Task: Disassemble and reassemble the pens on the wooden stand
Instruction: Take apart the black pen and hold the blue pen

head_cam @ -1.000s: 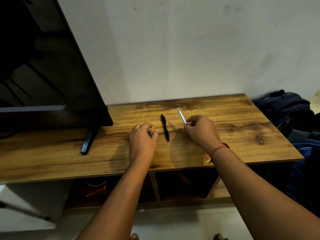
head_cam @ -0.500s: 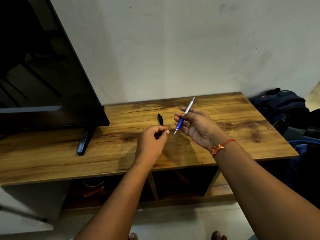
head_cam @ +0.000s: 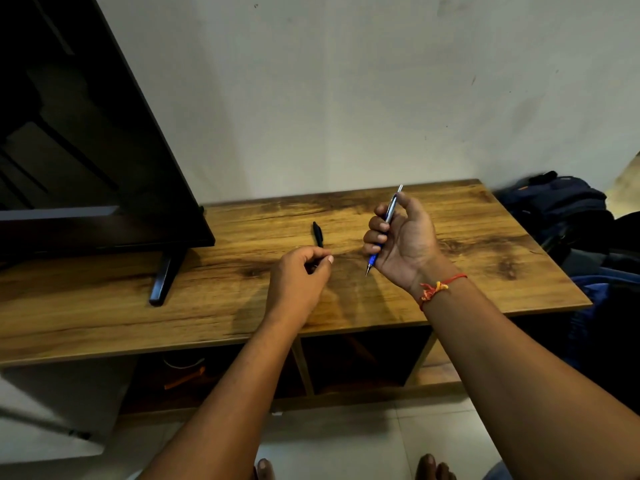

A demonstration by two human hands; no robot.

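Note:
My right hand (head_cam: 401, 244) is turned palm up above the wooden stand (head_cam: 485, 237) and grips a blue and silver pen (head_cam: 388, 220). The pen's tip points down toward me and its silver end sticks up past my fingers. A black pen (head_cam: 317, 233) lies on the stand just left of it. My left hand (head_cam: 299, 278) hovers over the black pen's near end and hides it. Its fingers are curled, with thumb and forefinger tips close together. I cannot tell whether they touch the black pen.
A black TV (head_cam: 86, 150) on a slanted foot (head_cam: 166, 278) fills the stand's left part. The wall runs directly behind the stand. Dark bags (head_cam: 568, 216) are piled at the stand's right end. Open shelves (head_cam: 360, 358) sit under the top.
My right hand picked the blue pen up from the stand, lifted it and rolled palm up. My left hand slid right, over the black pen's near end.

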